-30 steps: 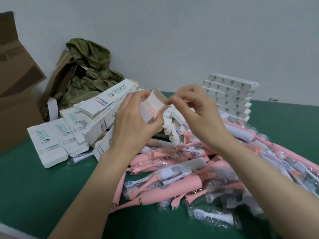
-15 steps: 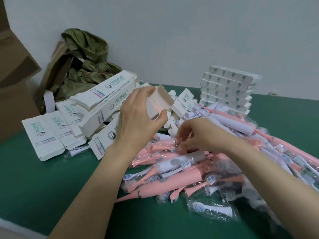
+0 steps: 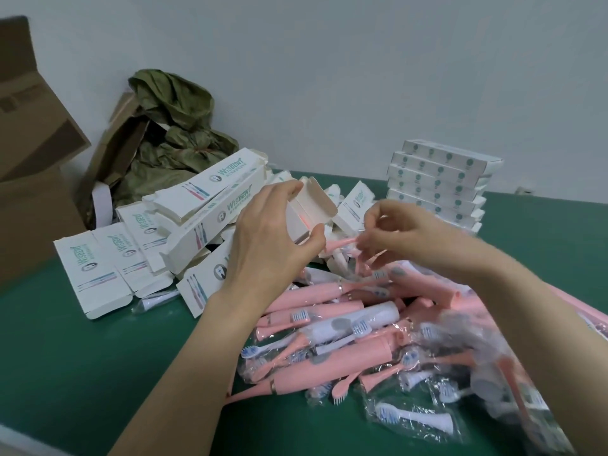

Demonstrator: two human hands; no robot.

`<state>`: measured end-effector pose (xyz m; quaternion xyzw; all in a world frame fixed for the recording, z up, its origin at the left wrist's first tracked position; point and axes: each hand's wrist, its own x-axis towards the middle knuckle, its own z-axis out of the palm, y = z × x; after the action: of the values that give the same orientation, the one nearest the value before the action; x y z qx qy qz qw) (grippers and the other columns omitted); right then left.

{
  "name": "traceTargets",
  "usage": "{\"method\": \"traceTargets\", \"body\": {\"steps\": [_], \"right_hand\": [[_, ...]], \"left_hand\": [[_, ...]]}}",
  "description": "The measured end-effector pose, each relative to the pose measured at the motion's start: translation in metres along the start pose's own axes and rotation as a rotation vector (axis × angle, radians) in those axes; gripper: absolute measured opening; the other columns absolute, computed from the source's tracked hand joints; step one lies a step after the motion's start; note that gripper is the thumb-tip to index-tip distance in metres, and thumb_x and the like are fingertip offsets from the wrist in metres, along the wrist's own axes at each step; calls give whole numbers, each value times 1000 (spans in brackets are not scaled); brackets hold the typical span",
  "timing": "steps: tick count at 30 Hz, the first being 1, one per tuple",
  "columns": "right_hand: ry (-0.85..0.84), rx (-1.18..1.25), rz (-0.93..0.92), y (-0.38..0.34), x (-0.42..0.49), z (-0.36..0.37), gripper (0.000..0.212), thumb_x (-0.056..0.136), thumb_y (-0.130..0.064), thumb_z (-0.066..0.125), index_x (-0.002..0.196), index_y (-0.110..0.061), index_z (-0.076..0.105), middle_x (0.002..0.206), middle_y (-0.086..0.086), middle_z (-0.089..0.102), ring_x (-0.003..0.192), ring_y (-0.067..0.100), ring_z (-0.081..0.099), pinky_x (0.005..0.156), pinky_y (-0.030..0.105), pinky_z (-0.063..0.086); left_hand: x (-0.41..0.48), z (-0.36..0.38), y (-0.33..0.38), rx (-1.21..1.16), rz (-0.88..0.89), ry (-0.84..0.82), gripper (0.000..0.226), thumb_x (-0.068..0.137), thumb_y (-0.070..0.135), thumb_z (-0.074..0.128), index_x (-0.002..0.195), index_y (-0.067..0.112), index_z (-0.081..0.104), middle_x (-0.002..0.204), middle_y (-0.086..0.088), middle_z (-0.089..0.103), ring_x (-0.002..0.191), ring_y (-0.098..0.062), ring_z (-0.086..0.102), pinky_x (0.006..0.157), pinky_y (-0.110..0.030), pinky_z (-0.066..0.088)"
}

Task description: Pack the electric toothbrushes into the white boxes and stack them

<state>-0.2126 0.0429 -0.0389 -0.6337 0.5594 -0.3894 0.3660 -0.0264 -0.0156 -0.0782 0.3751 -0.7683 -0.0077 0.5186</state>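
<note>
2 hands: left hand [image 3: 263, 248] grips open white box [image 3: 317, 202]; right hand [image 3: 404, 238] pinches pink brush part [image 3: 342, 243].
Change: right hand lifted from toothbrush pile [image 3: 329, 360] on worktop [image 3: 82, 373], beside box mouth.
Next: insertion, probably.

The right grip [image 3: 404, 235] left the flap of the open white box [image 3: 309, 209] near the centre of the frame and dropped to the pile of pink toothbrushes [image 3: 329, 324] just below. It then rose again, pinching a slim pink toothbrush part [image 3: 339, 243] whose tip lay close to the box's open end. The flap it had pinched stood free.
</note>
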Motion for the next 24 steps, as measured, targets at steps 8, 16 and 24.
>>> {"method": "traceTargets", "body": {"steps": [8, 16, 24], "right_hand": [[399, 134, -310, -49, -13, 13, 17, 84, 1, 60, 77, -11, 69, 60, -3, 66, 52, 6, 59, 51, 14, 45], [519, -630, -340, -45, 3, 37, 16, 85, -7, 55, 85, -15, 69, 57, -20, 48, 55, -3, 47, 59, 4, 36], [448, -728, -333, -52, 18, 33, 18, 87, -8, 54, 90, -9, 72, 59, -13, 50, 54, 1, 43, 57, 6, 35]], "left_hand": [[1, 2, 4, 13, 16, -21, 46, 76, 21, 69, 118, 6, 58, 108, -6, 61, 99, -21, 55, 87, -31, 42], [-1, 2, 3, -24, 8, -25, 53, 72, 21, 72, 120, 7, 57, 113, -7, 61, 104, -23, 56, 90, -33, 42], [-5, 1, 3, -26, 18, -49, 55, 71, 23, 71, 121, 6, 57, 112, -6, 62, 103, -21, 55, 89, -28, 40]]}}
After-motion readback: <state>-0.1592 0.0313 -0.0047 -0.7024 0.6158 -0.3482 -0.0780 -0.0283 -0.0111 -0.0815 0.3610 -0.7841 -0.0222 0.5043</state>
